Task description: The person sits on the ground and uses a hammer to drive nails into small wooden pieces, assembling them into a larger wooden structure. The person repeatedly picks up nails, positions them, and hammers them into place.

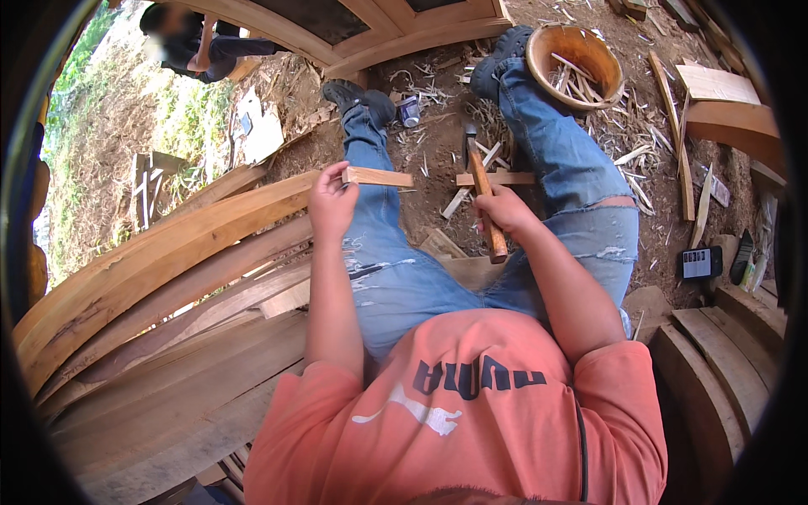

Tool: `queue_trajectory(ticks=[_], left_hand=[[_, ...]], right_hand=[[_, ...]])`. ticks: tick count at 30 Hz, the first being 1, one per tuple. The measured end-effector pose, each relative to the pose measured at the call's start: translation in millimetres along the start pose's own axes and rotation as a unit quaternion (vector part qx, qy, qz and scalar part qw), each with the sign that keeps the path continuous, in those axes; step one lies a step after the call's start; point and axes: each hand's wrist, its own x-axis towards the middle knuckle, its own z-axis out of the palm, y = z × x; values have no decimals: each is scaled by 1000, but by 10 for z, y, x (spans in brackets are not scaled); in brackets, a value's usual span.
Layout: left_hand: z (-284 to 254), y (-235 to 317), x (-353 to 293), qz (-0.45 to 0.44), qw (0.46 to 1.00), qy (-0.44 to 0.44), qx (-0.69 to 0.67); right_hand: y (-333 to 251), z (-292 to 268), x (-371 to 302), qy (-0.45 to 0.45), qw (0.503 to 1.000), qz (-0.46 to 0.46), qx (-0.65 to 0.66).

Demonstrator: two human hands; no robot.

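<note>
My left hand (331, 206) pinches one end of a short, squared wooden block (379, 177) above my left shin. The block points right, toward the gap between my legs. In my right hand (505, 212) is a hammer (481, 171), gripped round its wooden handle. Its dark metal head points away from me and the handle's butt sticks out toward me. Behind the hammer, a thin wooden strip (518, 178) lies crosswise between my legs. The two hands are apart, and the hammer does not touch the block.
A round wooden bowl (539, 63) with split sticks stands beside my right foot. Long curved timbers (168, 244) are stacked at my left. A carved wooden panel (412, 42) stands ahead. A can (409, 111), a phone (700, 263) and wood shavings lie on the dirt. Another person (206, 50) sits far left.
</note>
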Motion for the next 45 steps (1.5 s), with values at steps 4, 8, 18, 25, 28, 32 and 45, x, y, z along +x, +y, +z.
queue_trajectory(ticks=[4,8,18,25,28,32,45], left_hand=[[202,-251,114,67,974,5,216],[418,-722,240,16,999,32,32],[881,-1072,286,36,997,28,55],[957,-1303,380,86,994,38,49],[956,-1263,375,55,995,37,76],[950,-1187,361,0,998,49,42],[1028,-1271,380,32,997,37,65]], right_hand=[[56,-13,12,-9,1000,5,-24],[57,-20,-27,-19,999,16,-37],[63,128,-274,70,992,28,-104],[-238,470,-365,137,959,-79,-235],[-366,616,-348,138,952,-109,-253],[-342,695,-242,126,940,-90,-303],[-147,733,-95,133,895,-116,-410]])
